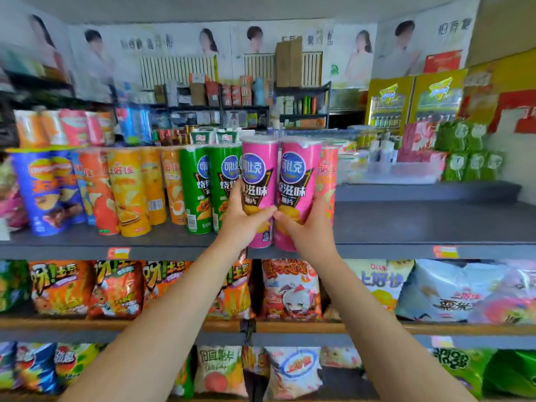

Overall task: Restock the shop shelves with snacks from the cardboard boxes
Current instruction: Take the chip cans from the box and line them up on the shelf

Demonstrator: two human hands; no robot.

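Observation:
Two pink crisp tubes stand side by side at the front edge of the dark grey top shelf (420, 227). My left hand (242, 220) grips the left pink tube (258, 181) low down. Around the base of the right pink tube (297, 181) my right hand (307, 227) is wrapped. Both tubes are upright, with clear lids. Two green tubes (200, 184) stand just left of them, and an orange-red tube (327, 175) stands close behind on the right. No cardboard box is in view.
Orange, red and blue crisp tubes (127, 187) fill the shelf's left part. The shelf's right part is bare grey surface. Snack bags (291, 288) pack the two lower shelves. Green packets (470, 152) sit on a further shelf at the right.

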